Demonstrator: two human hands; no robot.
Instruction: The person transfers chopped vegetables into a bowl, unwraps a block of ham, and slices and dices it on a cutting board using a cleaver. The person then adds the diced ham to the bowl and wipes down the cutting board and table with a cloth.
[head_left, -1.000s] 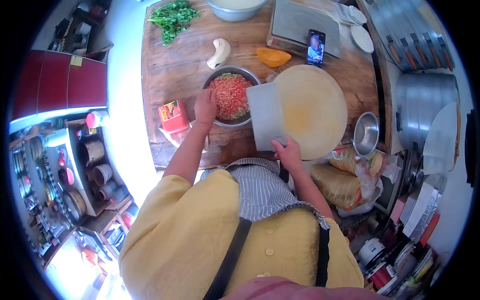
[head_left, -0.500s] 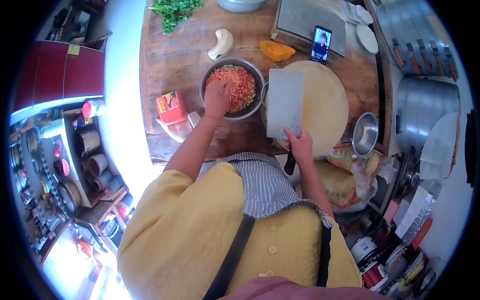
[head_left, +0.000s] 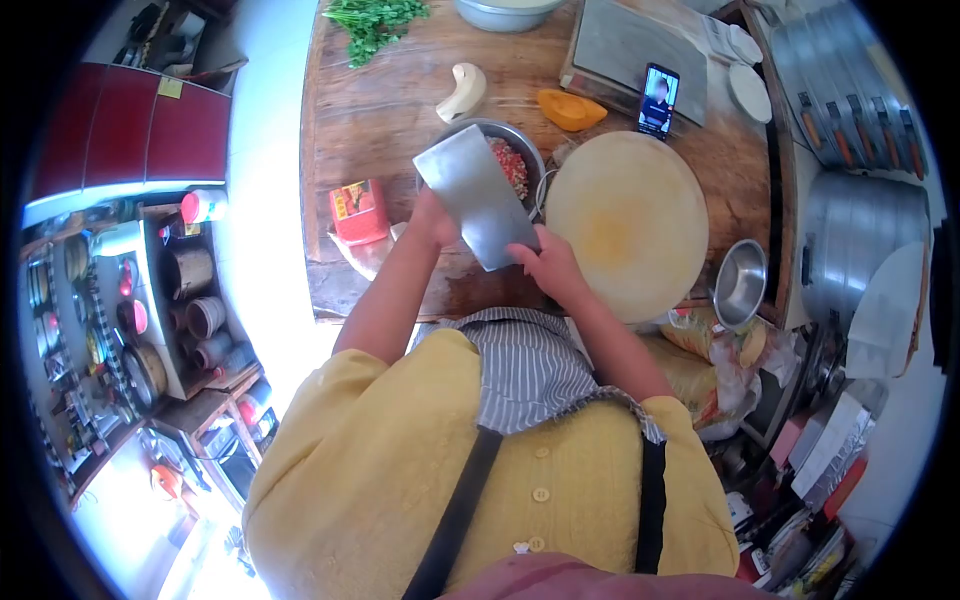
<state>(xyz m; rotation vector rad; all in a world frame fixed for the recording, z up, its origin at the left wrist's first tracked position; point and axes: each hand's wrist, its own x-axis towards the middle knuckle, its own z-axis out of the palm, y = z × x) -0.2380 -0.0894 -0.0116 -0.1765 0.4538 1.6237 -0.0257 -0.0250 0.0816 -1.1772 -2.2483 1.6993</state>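
Note:
My right hand (head_left: pixel 552 264) grips a cleaver (head_left: pixel 472 198), its broad blade tilted over a metal bowl (head_left: pixel 531 146). Red and pale chopped filling (head_left: pixel 512 168) shows in the bowl past the blade. My left hand (head_left: pixel 434 218) is at the bowl's near left side; the blade hides its fingers, so whether they touch blade or bowl is unclear. Right of the bowl lies a round cutting board (head_left: pixel 650 230) with a yellowish stain in its middle. A red packet (head_left: pixel 358 210) stands to the left of my left hand.
Beyond the bowl lie a pale peeled piece (head_left: pixel 463 92), an orange pumpkin wedge (head_left: pixel 571 110) and green herbs (head_left: pixel 375 25). A phone (head_left: pixel 657 100) leans against a grey slab (head_left: pixel 640 55). An empty steel bowl (head_left: pixel 740 283) sits at the table's right edge.
The cleaver has moved left from the cutting board to over the bowl, turning in my right hand. My left hand has shifted back toward the bowl's near side, behind the blade.

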